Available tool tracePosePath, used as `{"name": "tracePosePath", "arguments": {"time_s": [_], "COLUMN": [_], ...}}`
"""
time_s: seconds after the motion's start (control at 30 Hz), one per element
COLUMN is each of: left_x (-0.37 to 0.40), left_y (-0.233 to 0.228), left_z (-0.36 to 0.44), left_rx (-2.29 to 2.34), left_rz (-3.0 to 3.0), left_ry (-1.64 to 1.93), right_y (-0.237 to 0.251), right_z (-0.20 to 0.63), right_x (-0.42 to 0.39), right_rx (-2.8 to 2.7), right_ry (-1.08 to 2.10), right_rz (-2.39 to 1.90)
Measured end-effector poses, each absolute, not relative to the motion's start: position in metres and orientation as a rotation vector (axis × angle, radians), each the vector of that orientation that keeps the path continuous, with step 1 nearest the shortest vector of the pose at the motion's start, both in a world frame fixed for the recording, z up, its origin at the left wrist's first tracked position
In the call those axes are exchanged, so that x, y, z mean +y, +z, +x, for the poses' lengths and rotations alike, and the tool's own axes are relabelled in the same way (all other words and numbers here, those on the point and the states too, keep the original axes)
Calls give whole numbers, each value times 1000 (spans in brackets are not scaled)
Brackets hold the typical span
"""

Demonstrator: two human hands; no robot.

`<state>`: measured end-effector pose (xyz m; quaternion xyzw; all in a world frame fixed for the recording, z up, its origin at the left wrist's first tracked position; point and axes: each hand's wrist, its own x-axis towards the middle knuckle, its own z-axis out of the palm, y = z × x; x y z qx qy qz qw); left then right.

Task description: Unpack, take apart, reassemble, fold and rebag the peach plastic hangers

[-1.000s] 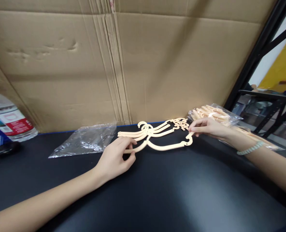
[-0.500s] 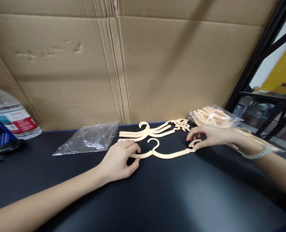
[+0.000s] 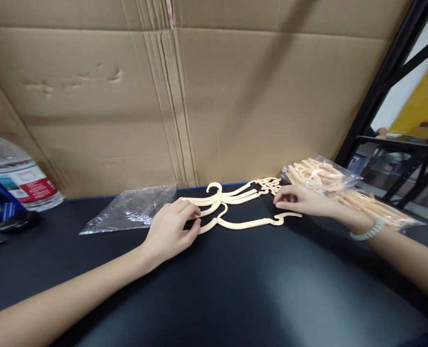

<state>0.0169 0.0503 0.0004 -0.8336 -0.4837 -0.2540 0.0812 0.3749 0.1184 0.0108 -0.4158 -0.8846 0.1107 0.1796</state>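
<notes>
So the thing in hand is a thin cream plastic hanger (image 3: 246,222) lying flat on the black table (image 3: 235,299), a bit right of the frame's centre, just in front of a small stack of identical hangers (image 3: 224,196). The left hand (image 3: 172,231) pinches the hanger's left arm tip between thumb and fingers, while the right hand (image 3: 304,200) rests its fingertips on the notched right end; whether it's really gripping or just pressing down, I can't tell. By the look of it this thing weighs next to nothing and has some flex in the long arms, so I'd guess it bows if you lift it from one tip only. Smooth plastic on a smooth top probably slides easily too. The best places to hold seem to be exactly where the hands are, both ends, or the middle under the hook for a one-handed lift. The thin hook and end notches look like the snappy bits, and they'd likely snag on the neighbours. At the right edge of the frame sits a clear bag of more hangers (image 3: 329,185), an empty plastic bag (image 3: 130,208) lies left of centre, and a water bottle (image 3: 15,178) sits at far left against the cardboard wall (image 3: 214,96).
</notes>
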Motion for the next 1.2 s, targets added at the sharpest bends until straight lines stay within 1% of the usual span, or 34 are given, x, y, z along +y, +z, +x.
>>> {"name": "tracePosePath", "arguments": {"time_s": [0.1, 0.23, 0.37, 0.63, 0.83, 0.93, 1.2], "left_x": [58, 62, 62, 62, 65, 67, 63], "left_y": [-1, -3, -4, -3, -5, -6, 6], "left_z": [12, 9, 10, 10, 9, 8, 10], "left_rx": [-1519, -1607, -1646, -1673, -1681, -1677, -1676], "left_rz": [-2449, -2440, -2449, -2488, -2522, -2541, -2451], "left_ry": [-807, -833, -829, -837, -863, -909, -1100], "right_y": [0, -13, -18, -20, -14, -7, 14], "right_z": [374, 373, 369, 357, 359, 363, 367], "right_x": [129, 147, 160, 168, 165, 158, 135], "right_rx": [-2406, -2383, -2414, -2513, -2475, -2334, -1694], "right_ry": [54, -87, -158, -205, -169, -150, -77], "right_rz": [-1154, -1131, -1078, -929, -847, -860, -1012]}}
